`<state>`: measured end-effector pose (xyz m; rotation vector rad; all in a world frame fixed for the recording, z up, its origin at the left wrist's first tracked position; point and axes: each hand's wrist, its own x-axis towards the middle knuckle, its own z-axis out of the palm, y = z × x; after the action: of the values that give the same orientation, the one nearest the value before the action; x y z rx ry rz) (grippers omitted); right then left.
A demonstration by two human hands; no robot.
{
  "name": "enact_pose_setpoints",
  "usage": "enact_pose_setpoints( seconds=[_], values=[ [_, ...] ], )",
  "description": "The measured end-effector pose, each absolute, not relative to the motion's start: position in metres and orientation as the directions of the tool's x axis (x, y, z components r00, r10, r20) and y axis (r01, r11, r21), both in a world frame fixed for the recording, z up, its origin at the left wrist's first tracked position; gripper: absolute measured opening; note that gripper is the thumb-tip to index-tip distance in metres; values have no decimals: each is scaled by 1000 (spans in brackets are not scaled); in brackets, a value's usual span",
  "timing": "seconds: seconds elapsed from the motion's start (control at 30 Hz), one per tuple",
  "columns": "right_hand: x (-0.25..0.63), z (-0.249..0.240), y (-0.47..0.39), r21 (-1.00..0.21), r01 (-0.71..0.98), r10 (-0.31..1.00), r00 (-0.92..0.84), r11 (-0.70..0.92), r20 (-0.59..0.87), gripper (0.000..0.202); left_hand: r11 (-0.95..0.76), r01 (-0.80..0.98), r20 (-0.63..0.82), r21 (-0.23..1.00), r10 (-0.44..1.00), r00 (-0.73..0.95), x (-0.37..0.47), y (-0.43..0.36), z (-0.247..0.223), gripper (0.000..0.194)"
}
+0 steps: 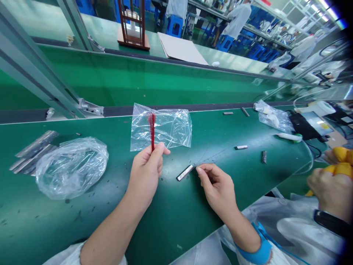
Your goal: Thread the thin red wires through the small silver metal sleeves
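Head view: our left hand [145, 173] pinches red wires [152, 129] over the clear bag [176, 129]; our right hand [219, 187] presses fingertips together beside the small strip [184, 173], contents unclear, and a light, steady grip should serve us best

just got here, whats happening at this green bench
A person is working at the green bench with bare hands. The left hand grips a bundle of thin red wires, held upright over a clear plastic bag. The right hand is pinched beside the end of a small strip with a white top lying on the bench. At the right edge, a co-worker's hands have yellow fingertip covers.
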<state>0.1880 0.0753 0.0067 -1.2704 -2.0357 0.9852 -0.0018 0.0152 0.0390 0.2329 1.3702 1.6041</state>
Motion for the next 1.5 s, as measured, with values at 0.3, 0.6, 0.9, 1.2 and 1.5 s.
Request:
enact_pose_setpoints(
  seconds=[0.3,0.6,0.9,1.2,1.5],
  values=[
    [186,7,75,-787,513,890,-445,343,98,17,100,-532,-410,841,758,-506,-2,16,38,29],
    [185,9,75,-752,533,878,-462,389,127,17,101,-533,-412,840,759,-504,-2,15,38,30],
    [183,10,74,-711,554,864,-480,433,152,18,101,-541,-417,835,758,-502,-2,15,39,30],
    [185,8,72,-796,506,903,-413,331,113,10,107,-536,-422,837,749,-510,-2,16,39,30],
    [192,4,91,-910,391,971,-234,142,51,21,120,-550,-441,827,745,-500,-3,15,40,31]
  ],
)
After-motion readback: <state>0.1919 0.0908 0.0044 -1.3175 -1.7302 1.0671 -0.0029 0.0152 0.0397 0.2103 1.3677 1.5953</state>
